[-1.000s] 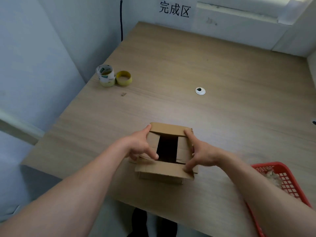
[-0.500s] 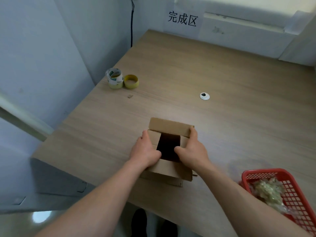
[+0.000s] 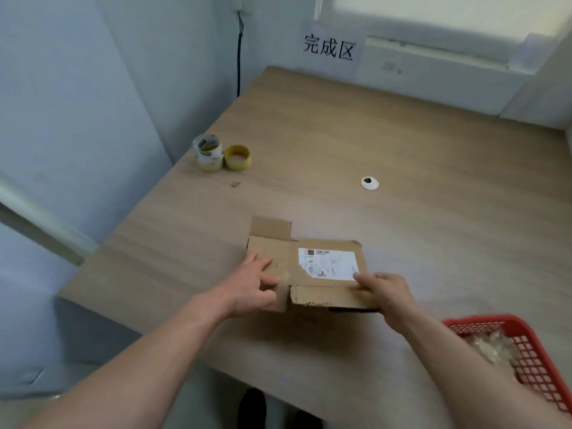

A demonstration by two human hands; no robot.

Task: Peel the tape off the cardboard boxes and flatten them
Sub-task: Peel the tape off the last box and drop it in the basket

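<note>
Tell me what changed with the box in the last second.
The cardboard box, standing open before, now lies folded flat on the table, label up. The left hand and right hand moved from its flaps to press on top. The tape rolls and red basket stayed put.

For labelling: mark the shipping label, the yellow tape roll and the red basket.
shipping label [image 3: 329,264], head view, centre of the sticker.
yellow tape roll [image 3: 237,165], head view, its outer wall.
red basket [image 3: 483,319], head view, its far rim.
</note>
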